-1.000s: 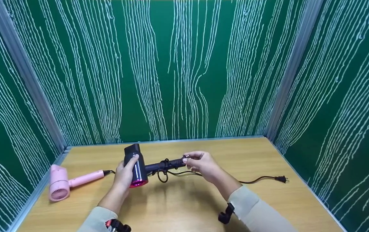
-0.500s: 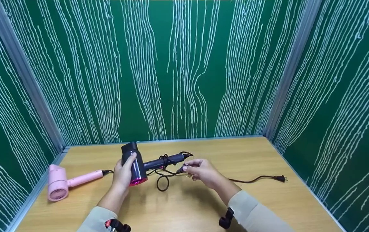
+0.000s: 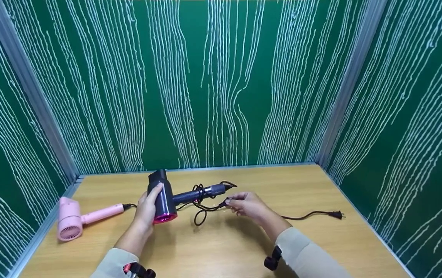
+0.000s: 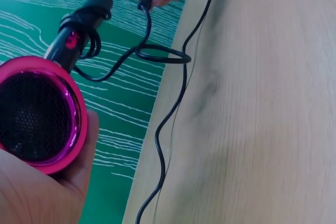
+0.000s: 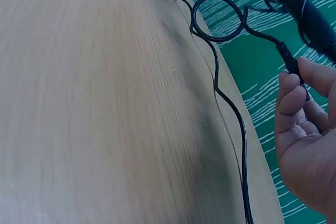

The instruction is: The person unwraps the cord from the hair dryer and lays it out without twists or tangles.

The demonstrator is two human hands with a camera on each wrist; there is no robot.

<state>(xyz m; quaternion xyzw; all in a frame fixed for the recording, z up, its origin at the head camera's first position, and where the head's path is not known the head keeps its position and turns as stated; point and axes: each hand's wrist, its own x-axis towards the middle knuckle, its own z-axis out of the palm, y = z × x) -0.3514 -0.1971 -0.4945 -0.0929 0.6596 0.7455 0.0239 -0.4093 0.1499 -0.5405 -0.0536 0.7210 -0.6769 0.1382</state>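
A dark hair dryer (image 3: 163, 200) with a magenta rear rim is held above the table by my left hand (image 3: 146, 210), its fingers and thumb round the barrel. The handle (image 3: 215, 190) points right, with its black cord (image 3: 198, 192) wound around it. My right hand (image 3: 249, 204) pinches the black plug (image 5: 291, 62) at the cord's end between thumb and fingers. Between plug and handle, a loose loop of cord (image 5: 218, 39) hangs down. In the left wrist view, the rear grille (image 4: 34, 116) faces the camera.
A pink hair dryer (image 3: 70, 222) lies on the wooden table (image 3: 205, 251) at the left. Its black cord runs behind my hands to a plug (image 3: 336, 214) at the right. Green walls (image 3: 240, 143) with white lines border the table at the back and sides.
My right hand has drawn the plug away from the handle's end, downward and then slightly right. One end of the cord has come loose, and its hanging loop has grown.
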